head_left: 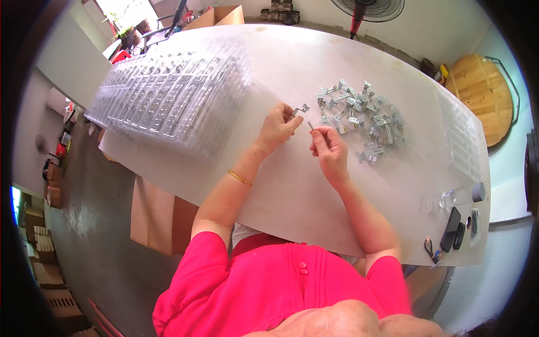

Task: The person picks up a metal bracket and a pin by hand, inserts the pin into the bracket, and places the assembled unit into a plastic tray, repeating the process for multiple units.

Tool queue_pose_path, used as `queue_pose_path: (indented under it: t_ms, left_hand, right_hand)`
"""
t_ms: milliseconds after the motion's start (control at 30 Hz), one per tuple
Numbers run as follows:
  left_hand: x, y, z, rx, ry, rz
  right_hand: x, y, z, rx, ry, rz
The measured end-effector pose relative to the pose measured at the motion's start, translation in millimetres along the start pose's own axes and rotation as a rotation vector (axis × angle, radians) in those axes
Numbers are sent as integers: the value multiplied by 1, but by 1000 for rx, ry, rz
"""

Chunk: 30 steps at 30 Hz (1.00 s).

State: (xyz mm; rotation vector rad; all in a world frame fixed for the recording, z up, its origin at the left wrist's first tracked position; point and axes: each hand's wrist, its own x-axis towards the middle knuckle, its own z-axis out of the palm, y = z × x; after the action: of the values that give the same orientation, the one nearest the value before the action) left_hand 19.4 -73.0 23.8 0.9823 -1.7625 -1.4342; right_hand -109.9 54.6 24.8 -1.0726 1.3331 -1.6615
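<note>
My left hand (276, 130) pinches a small metal bracket (304, 108) between thumb and fingers, its flat end sticking out to the right. Close beside it, my right hand (329, 148) is closed on a thin metal pin (310, 126) that points up toward the bracket; the two pieces are apart. Just beyond my right hand lies a loose pile of similar metal brackets (387, 121) on the pale table (292, 196). To the left of my left hand stand stacked clear plastic trays (185, 106), with metal parts in their compartments.
At the table's right are more clear trays (461, 137), a clear bottle (457, 196) with a grey cap, a black phone (451, 229) and keys (435, 255). A cardboard box (160, 216) stands under the left edge. A fan (368, 11) is behind the table.
</note>
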Motion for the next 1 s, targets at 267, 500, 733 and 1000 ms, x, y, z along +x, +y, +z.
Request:
queue_pose_path:
  t_ms: [267,500,733,1000]
  left_hand:
    - [-9,-26,8,-77,30,129]
    - [-8,-24,8,-6,20,145]
    - [-13,-35,1,284,123,465]
    - [-20,-28,21,421,-3,566]
  right_hand:
    - [19,17,0,-96,92,21]
    - [25,23,0,-151,107,45]
    - [21,29,0,-402,78,-69]
    - [10,33,-21,-276,20,15]
